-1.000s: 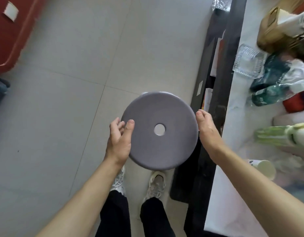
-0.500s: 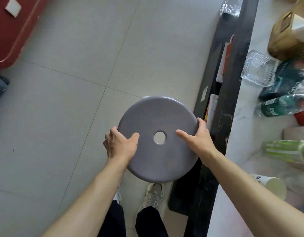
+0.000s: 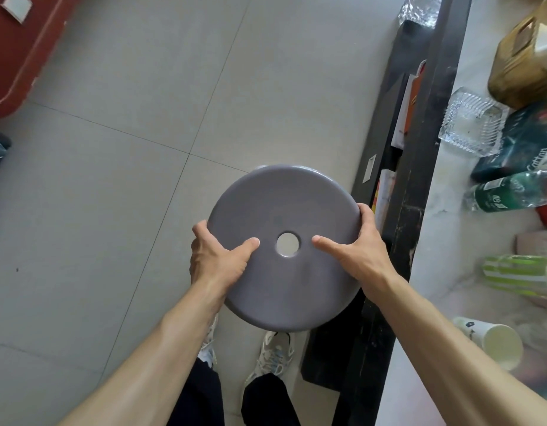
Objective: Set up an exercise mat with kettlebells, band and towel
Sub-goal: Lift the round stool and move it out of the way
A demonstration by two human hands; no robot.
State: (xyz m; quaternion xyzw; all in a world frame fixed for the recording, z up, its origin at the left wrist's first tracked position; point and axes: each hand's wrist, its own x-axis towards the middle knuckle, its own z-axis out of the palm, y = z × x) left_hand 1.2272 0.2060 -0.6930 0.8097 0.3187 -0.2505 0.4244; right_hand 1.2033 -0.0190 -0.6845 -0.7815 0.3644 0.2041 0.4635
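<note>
A round grey stool [image 3: 281, 210] with a hole in the middle of its seat is in front of me, above the tiled floor. My left hand [image 3: 218, 261] grips its left rim, thumb lying on top of the seat. My right hand [image 3: 356, 253] grips the right rim, thumb on top near the hole. No mat, kettlebell, band or towel is in view.
A black-edged table [image 3: 419, 192] runs along the right, carrying a glass ashtray [image 3: 472, 124], a green bottle [image 3: 508, 195], a paper cup [image 3: 496, 342] and a brown bag [image 3: 524, 59]. A red cabinet [image 3: 17, 47] stands at the top left. My shoes [image 3: 275, 352] are below the stool.
Both hands closed on the stool's rim, thumbs coming onto the seat. The stool now sits closer to me and lower in view.
</note>
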